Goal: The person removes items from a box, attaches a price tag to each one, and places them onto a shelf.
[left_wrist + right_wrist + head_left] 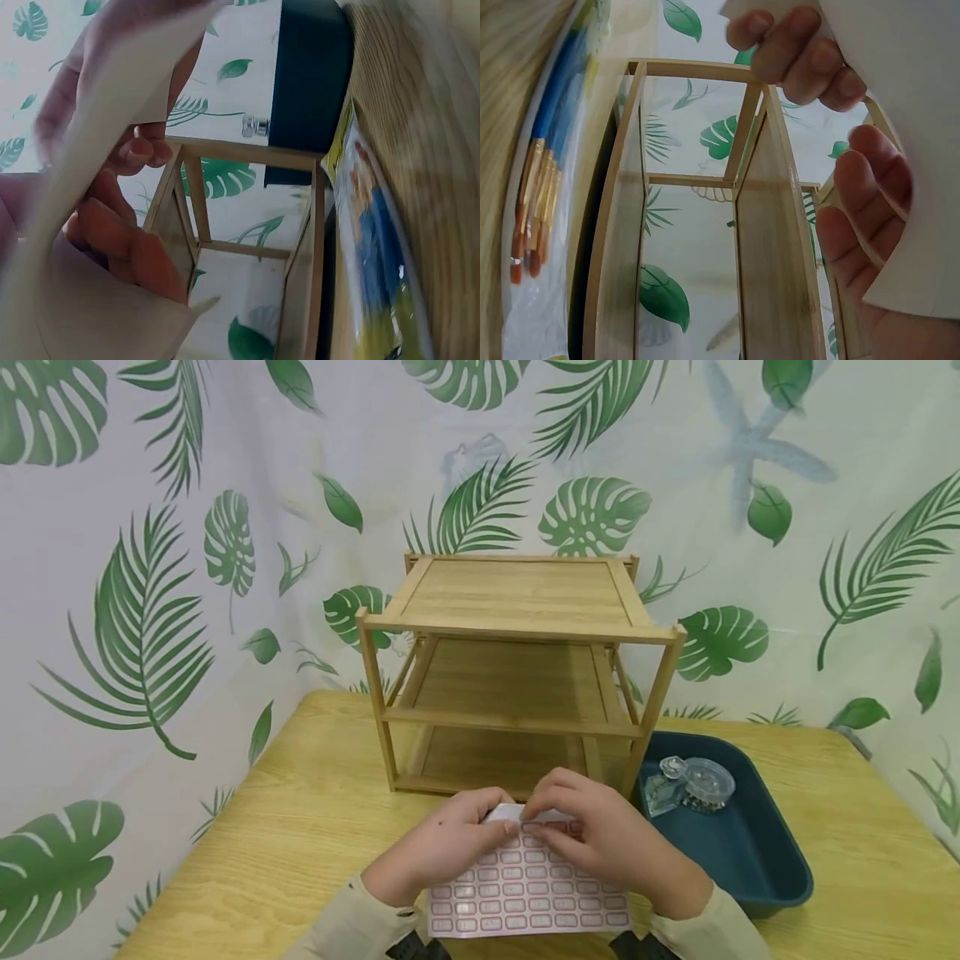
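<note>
A white sheet of labels [517, 902], printed with rows of small red-bordered boxes, tilts toward me above the table's front. My left hand [448, 842] pinches its upper left edge, thumb on the printed face and fingers behind. At the top edge, my right hand [600, 831] has thumb and forefinger pinching the sheet close to the left thumb. Both wrist views show the sheet's plain back, with curled left fingers [124, 232] and right fingers [859, 202] behind it.
Beyond the hands stands a three-tier wooden shelf [517, 597]. To its right, a dark blue bin [738, 852] holds a glass bottle [663, 789] and a round clear container [708, 783]. A plastic pack of paintbrushes [540, 195] lies on the wooden table [247, 877], below the sheet.
</note>
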Action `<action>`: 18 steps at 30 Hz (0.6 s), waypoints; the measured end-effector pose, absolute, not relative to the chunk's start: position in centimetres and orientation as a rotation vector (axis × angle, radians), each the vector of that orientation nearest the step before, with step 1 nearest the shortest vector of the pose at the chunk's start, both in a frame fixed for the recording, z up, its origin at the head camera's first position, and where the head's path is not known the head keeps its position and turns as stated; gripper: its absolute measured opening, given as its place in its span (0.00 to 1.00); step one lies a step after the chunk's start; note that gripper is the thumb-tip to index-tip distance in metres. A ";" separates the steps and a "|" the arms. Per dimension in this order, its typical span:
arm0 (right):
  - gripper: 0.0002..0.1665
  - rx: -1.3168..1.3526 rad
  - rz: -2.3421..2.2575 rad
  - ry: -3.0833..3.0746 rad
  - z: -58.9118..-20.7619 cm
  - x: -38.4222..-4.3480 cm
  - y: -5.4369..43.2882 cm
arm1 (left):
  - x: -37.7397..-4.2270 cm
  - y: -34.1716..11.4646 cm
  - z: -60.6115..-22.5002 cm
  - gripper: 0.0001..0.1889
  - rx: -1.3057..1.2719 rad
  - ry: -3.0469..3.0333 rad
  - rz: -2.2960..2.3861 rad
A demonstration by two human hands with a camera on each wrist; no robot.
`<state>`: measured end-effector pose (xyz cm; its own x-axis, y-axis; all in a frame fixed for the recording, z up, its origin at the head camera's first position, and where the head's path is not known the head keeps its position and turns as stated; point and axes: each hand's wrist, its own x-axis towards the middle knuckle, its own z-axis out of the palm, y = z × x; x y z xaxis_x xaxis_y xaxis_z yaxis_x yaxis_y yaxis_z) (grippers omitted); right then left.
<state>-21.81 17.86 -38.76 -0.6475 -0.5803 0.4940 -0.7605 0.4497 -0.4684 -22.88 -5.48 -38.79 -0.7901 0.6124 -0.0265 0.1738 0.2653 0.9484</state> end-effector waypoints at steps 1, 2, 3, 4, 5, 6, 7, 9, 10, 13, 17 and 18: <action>0.20 1.170 0.989 -2.437 -38.7 -21.8 17.9 | -22.8 -5.6 -38.8 0.08 0.706 2.111 1.561; 0.21 1.184 0.984 -2.433 -38.6 -21.7 17.9 | -22.7 -5.6 -38.9 0.09 0.698 2.078 1.581; 0.21 1.201 0.974 -2.428 -38.6 -21.7 18.0 | -22.7 -5.7 -38.9 0.10 0.690 2.042 1.599; 0.21 1.212 0.964 -2.424 -38.6 -21.7 18.0 | -22.6 -5.7 -39.0 0.10 0.690 2.008 1.614; 0.21 1.222 0.952 -2.421 -38.6 -21.7 18.0 | -22.6 -5.8 -39.0 0.11 0.692 1.969 1.628; 0.21 1.236 0.947 -2.416 -38.6 -21.6 18.0 | -22.5 -5.8 -39.1 0.11 0.691 1.934 1.641; 0.21 1.247 0.943 -2.409 -38.7 -21.6 18.0 | -22.5 -5.8 -39.1 0.12 0.687 1.897 1.652; 0.21 1.254 0.933 -2.393 -38.9 -21.5 18.0 | -22.4 -5.9 -39.2 0.13 0.684 1.839 1.670; 0.21 1.251 0.931 -2.386 -39.0 -21.5 18.0 | -22.4 -5.9 -39.2 0.13 0.687 1.818 1.675; 0.21 1.240 0.916 -2.343 -39.4 -21.5 18.0 | -22.5 -6.0 -39.2 0.14 0.689 1.798 1.679; 0.22 1.230 0.872 -2.263 -39.9 -21.8 17.7 | -22.6 -6.2 -39.1 0.13 0.664 1.767 1.710; 0.22 1.229 0.861 -2.249 -40.0 -21.9 17.6 | -22.6 -6.3 -39.2 0.13 0.653 1.751 1.721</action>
<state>-21.90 17.56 -40.00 -0.5117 -0.5857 0.6286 -0.8557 0.4127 -0.3120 -22.62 -6.30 -39.17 -0.7041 0.7065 -0.0716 -0.0598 0.0415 0.9973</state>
